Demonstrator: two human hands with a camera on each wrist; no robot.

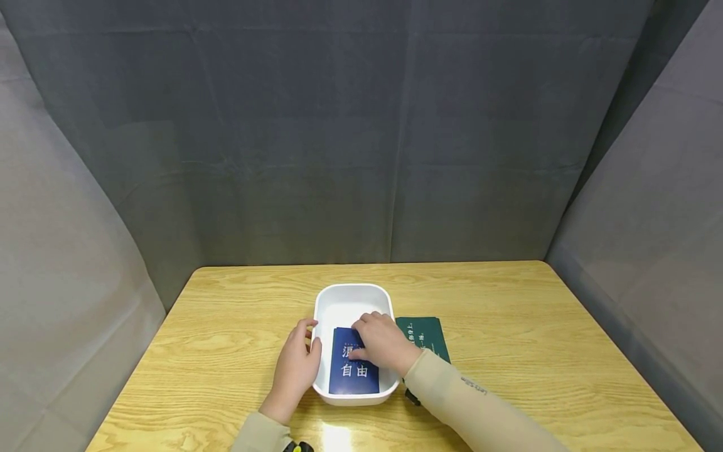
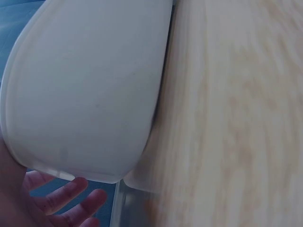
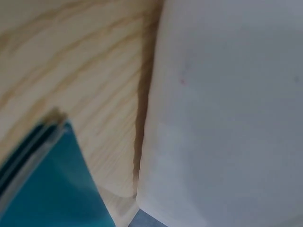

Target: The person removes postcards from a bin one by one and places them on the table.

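Observation:
A white plastic bin [image 1: 350,290] stands on the wooden table [image 1: 508,326]. A dark blue book [image 1: 353,374] with white characters lies inside it. My right hand [image 1: 381,342] is on the book's upper half, with fingers curled over its top edge and thumb on the cover. My left hand [image 1: 296,365] rests against the bin's left rim with relaxed fingers. In the left wrist view the fingers [image 2: 71,198] show beside the bin's outer wall [image 2: 90,90]. The right wrist view shows only the bin's wall [image 3: 227,109], not the hand.
A dark green book [image 1: 426,333] lies flat on the table just right of the bin, and its corner [image 3: 52,189] shows in the right wrist view. Grey curtains [image 1: 361,125] close off the back and both sides.

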